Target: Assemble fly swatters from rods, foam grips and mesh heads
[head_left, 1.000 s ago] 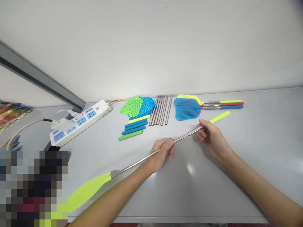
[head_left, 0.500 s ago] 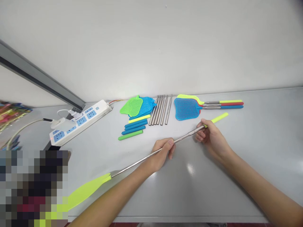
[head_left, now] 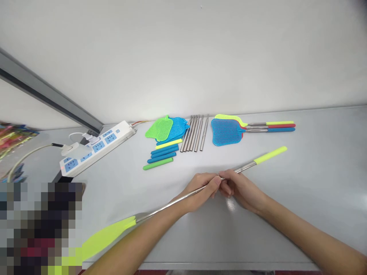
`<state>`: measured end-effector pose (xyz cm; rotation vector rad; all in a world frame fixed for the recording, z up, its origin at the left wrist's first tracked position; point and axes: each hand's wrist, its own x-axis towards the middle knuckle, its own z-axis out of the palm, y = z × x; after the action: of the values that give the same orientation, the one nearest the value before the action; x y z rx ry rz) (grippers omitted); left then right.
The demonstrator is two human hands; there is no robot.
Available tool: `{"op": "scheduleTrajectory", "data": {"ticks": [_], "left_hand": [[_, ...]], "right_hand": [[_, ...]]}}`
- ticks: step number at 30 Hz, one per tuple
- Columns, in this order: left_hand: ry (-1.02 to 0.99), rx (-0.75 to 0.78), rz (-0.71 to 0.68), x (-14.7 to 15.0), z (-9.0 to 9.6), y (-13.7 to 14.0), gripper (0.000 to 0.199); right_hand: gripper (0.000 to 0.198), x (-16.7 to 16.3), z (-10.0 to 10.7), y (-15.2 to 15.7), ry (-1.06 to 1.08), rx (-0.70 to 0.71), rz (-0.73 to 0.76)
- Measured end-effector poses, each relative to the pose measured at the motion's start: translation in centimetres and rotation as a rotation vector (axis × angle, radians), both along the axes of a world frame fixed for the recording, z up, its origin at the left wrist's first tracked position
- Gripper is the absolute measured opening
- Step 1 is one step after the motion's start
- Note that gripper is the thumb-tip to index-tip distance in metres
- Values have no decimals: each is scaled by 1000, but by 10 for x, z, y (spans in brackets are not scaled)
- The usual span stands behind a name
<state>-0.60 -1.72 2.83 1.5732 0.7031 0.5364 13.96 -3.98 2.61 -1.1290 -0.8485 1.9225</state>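
Observation:
A fly swatter with a yellow-green head, a long metal rod and a yellow-green grip (head_left: 271,155) slants across the front of the table, rod extended. My left hand (head_left: 202,191) is closed round the middle of the rod. Right beside it, my right hand (head_left: 239,187) pinches the rod, just below its thicker section. The swatter's head reaches to the lower left, where pixel blocks cover part of it. Farther back lie several metal rods (head_left: 196,133), loose blue, yellow and green grips (head_left: 163,152), and a green swatter head (head_left: 160,129) overlapping blue ones (head_left: 177,128).
Assembled swatters in blue (head_left: 228,132), red and yellow lie stacked at the back right, near the wall. A white power strip (head_left: 99,147) with plugs and cables stands at the left. Colourful plastic packaging (head_left: 14,137) shows at the far left edge.
My right hand has slid from the grip end down the rod to beside my left hand. The swatter's grip end has shifted slightly right and nearer to me.

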Motion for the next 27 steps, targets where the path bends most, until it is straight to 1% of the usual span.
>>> {"op": "scheduleTrajectory", "data": {"ticks": [2, 5, 10, 13, 17, 22, 27], "left_hand": [[51, 19, 41, 1, 1, -2, 47], [123, -5, 62, 1, 2, -4, 47], [168, -18, 77, 0, 8, -4, 47], [193, -15, 84, -2, 11, -4, 47], [213, 7, 101, -5, 14, -2, 46], [243, 56, 66, -8, 20, 2, 46], [251, 78, 108, -10, 22, 2, 46]], "right_hand": [[44, -1, 0, 1, 27, -61, -131], [43, 1, 2, 6, 93, -107, -310], [42, 12, 7, 18, 143, -84, -463], [41, 20, 9, 24, 133, -88, -499], [39, 24, 9, 27, 123, -98, -507], [40, 30, 9, 30, 108, -47, -513], [42, 39, 9, 35, 75, 0, -531]]}}
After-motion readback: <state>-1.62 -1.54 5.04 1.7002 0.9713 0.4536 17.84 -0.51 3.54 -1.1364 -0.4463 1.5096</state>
